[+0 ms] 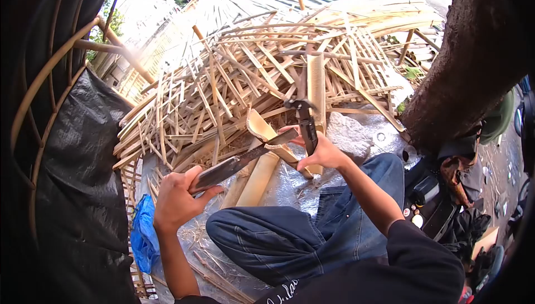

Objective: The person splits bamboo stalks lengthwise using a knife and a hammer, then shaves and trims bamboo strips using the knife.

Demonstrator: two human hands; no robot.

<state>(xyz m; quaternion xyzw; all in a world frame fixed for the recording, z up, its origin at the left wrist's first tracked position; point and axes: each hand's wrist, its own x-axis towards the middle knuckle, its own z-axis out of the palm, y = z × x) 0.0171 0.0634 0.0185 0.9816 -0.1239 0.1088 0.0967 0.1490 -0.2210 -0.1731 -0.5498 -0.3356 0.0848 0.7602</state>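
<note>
Two closed grips in the head view: left hand (pixel 181 195) around the near end of a dark blade (pixel 253 155), left of centre; right hand (pixel 324 152) around a hammer (pixel 306 124), at centre. Blade set at the split bamboo (pixel 261 126), mid-frame, depth of bite unclear. Probably best: keep blade steady, tap squarely.

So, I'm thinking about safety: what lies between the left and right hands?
A dark knife and split bamboo lie between the left hand and right hand, as the head view shows.
</note>
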